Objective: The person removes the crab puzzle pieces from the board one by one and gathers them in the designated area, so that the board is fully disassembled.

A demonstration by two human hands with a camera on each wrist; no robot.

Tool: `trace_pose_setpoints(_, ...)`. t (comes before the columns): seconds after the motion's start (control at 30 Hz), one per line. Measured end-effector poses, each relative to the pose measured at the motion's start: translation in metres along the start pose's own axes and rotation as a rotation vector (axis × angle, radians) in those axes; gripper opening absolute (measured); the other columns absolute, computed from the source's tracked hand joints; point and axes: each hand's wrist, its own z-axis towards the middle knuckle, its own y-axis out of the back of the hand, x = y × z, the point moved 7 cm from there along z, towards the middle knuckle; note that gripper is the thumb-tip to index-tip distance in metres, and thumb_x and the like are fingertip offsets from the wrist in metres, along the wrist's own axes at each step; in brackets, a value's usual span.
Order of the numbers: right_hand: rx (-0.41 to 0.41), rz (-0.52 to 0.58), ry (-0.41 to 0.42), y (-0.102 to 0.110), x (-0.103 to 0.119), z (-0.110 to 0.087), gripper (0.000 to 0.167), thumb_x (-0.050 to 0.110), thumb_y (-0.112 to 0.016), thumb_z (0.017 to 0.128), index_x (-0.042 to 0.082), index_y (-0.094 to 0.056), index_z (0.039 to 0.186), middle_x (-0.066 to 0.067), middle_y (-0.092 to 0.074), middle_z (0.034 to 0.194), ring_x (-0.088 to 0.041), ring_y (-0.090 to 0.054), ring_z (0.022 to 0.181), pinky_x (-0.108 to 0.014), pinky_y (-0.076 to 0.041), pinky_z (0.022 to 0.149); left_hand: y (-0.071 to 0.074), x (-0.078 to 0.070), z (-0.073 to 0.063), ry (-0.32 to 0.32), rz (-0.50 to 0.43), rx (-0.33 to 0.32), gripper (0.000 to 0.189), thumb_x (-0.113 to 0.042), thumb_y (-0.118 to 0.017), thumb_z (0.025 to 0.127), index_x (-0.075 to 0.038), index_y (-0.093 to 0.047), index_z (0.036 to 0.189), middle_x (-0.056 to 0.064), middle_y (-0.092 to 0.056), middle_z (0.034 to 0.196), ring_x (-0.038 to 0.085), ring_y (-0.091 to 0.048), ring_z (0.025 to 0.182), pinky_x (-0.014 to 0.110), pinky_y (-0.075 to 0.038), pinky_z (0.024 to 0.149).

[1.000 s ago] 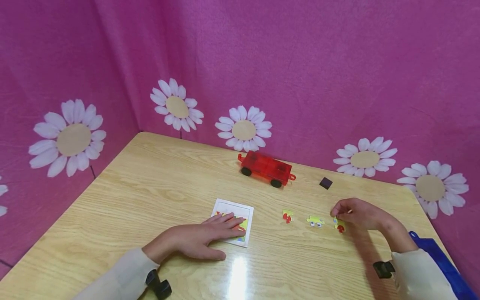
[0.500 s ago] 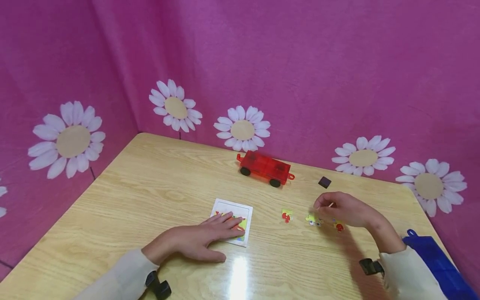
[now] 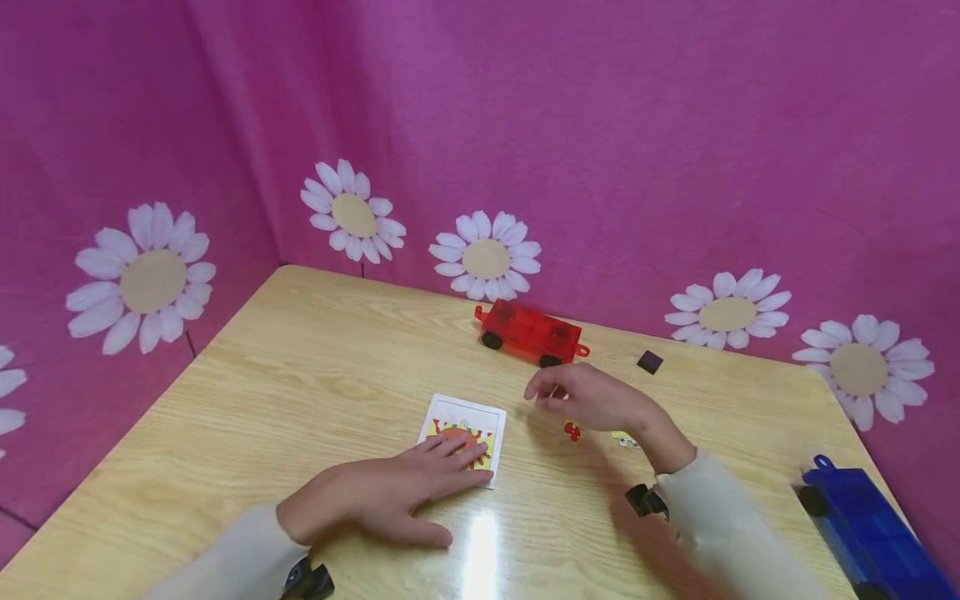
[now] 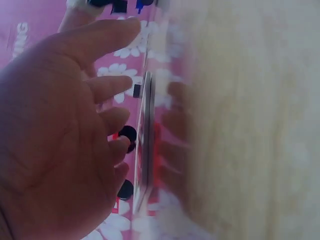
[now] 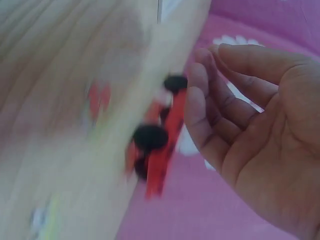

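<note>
My left hand (image 3: 408, 492) lies spread with straight fingers over the lower part of a small white-framed jigsaw puzzle (image 3: 468, 407). Its red and yellow picture shows above the fingers, and the upper strip is bare white. In the left wrist view the puzzle (image 4: 145, 135) appears edge-on beside the fingertips. My right hand (image 3: 596, 398) hovers right of the puzzle, fingers loosely curled, with nothing visible between them; the right wrist view shows this hand (image 5: 255, 115) too. Below it lie a red puzzle piece (image 3: 572, 431) and a yellow one with eyes (image 3: 624, 437).
Behind the right hand stands a red toy wagon (image 3: 531, 332) with black wheels. A dark square block (image 3: 650, 362) lies near the back edge. At the right edge is a blue toy wagon (image 3: 873, 525). A pink flowered cloth (image 3: 600, 167) hangs behind the table.
My right hand has moved left from the rightmost puzzle piece, past the others, toward the puzzle. That rightmost piece is now hidden by the forearm. My left hand has slid slightly nearer, uncovering more picture.
</note>
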Motion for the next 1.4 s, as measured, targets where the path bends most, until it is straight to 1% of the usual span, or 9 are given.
trace_pose_setpoints(0.1, 0.019, -0.008, 0.049, -0.012, 0.013, 0.018, 0.017, 0.006, -0.063, 0.1, 0.005, -0.071, 0.115, -0.002, -0.071, 0.106, -0.013, -0.062, 0.089, -0.033, -0.054, 0.082, -0.003, -0.008, -0.003, -0.002, 0.071, 0.004, 0.074, -0.051, -0.058, 0.102, -0.021, -0.032, 0.164, 0.006, -0.017, 0.171, 0.031, -0.008, 0.156, 0.05, -0.013, 0.124)
trace_pose_setpoints(0.23, 0.027, 0.013, 0.097, -0.024, 0.027, 0.035, 0.015, 0.007, -0.063, 0.101, 0.006, -0.072, 0.113, -0.001, -0.071, 0.101, -0.012, -0.06, 0.088, -0.031, -0.053, 0.082, -0.004, -0.014, -0.007, 0.007, 0.123, 0.003, 0.075, -0.053, -0.056, 0.102, -0.019, -0.031, 0.164, 0.006, -0.017, 0.171, 0.032, -0.012, 0.156, 0.048, -0.015, 0.123)
trace_pose_setpoints(0.43, 0.048, 0.096, 0.085, -0.039, 0.036, 0.056, 0.015, 0.009, -0.063, 0.102, 0.007, -0.073, 0.112, 0.001, -0.069, 0.095, -0.012, -0.057, 0.084, -0.029, -0.05, 0.078, -0.004, -0.013, -0.012, 0.068, 0.178, -0.004, 0.076, -0.054, -0.056, 0.102, -0.015, -0.033, 0.163, 0.009, -0.017, 0.17, 0.031, -0.012, 0.156, 0.047, -0.017, 0.123)
trace_pose_setpoints(0.57, 0.078, 0.153, 0.06, -0.049, 0.038, 0.069, 0.018, 0.009, -0.06, 0.102, 0.007, -0.074, 0.114, -0.002, -0.07, 0.096, -0.013, -0.058, 0.084, -0.028, -0.049, 0.077, -0.006, -0.011, -0.014, 0.107, 0.122, 0.02, 0.077, -0.06, -0.052, 0.102, -0.018, -0.031, 0.164, 0.007, -0.014, 0.171, 0.029, -0.011, 0.156, 0.047, -0.018, 0.123)
trace_pose_setpoints(0.87, 0.151, 0.351, 0.037, -0.067, 0.038, 0.091, 0.027, -0.003, -0.049, 0.101, -0.001, -0.071, 0.117, -0.009, -0.069, 0.101, -0.017, -0.06, 0.084, -0.023, -0.05, 0.075, -0.01, -0.011, -0.017, 0.113, 0.047, 0.02, 0.08, -0.063, -0.051, 0.101, -0.02, -0.027, 0.165, 0.004, -0.009, 0.172, 0.03, -0.007, 0.156, 0.052, -0.015, 0.123)
trace_pose_setpoints(1.07, 0.217, 0.488, -0.003, -0.078, 0.037, 0.095, 0.03, -0.008, -0.042, 0.1, -0.007, -0.068, 0.116, -0.012, -0.067, 0.098, -0.016, -0.053, 0.074, -0.022, -0.042, 0.06, -0.013, -0.008, -0.017, 0.111, -0.076, 0.033, 0.082, -0.061, -0.055, 0.1, -0.022, -0.024, 0.166, 0.004, -0.003, 0.173, 0.035, 0.0, 0.156, 0.057, -0.009, 0.122)
trace_pose_setpoints(1.17, 0.234, 0.488, -0.024, -0.081, 0.038, 0.095, 0.031, -0.007, -0.041, 0.1, -0.006, -0.068, 0.116, -0.012, -0.067, 0.098, -0.016, -0.052, 0.072, -0.022, -0.039, 0.055, -0.015, -0.005, -0.018, 0.105, -0.118, 0.043, 0.082, -0.06, -0.056, 0.1, -0.023, -0.023, 0.166, 0.004, -0.002, 0.173, 0.034, 0.004, 0.155, 0.058, -0.006, 0.122)
trace_pose_setpoints(1.27, 0.239, 0.447, -0.04, -0.081, 0.038, 0.094, 0.032, -0.006, -0.041, 0.101, -0.002, -0.068, 0.117, -0.011, -0.067, 0.098, -0.017, -0.052, 0.07, -0.024, -0.04, 0.052, -0.016, -0.002, -0.018, 0.101, -0.143, 0.048, 0.082, -0.059, -0.055, 0.1, -0.024, -0.022, 0.166, 0.004, -0.001, 0.173, 0.033, 0.006, 0.156, 0.058, -0.004, 0.122)
trace_pose_setpoints(1.4, 0.237, 0.397, -0.041, -0.08, 0.038, 0.093, 0.034, -0.007, -0.04, 0.101, 0.001, -0.069, 0.117, -0.009, -0.068, 0.098, -0.018, -0.055, 0.073, -0.025, -0.047, 0.058, -0.017, 0.0, -0.017, 0.094, -0.156, 0.046, 0.082, -0.058, -0.055, 0.101, -0.023, -0.021, 0.166, 0.003, 0.001, 0.173, 0.033, 0.008, 0.155, 0.059, -0.002, 0.122)
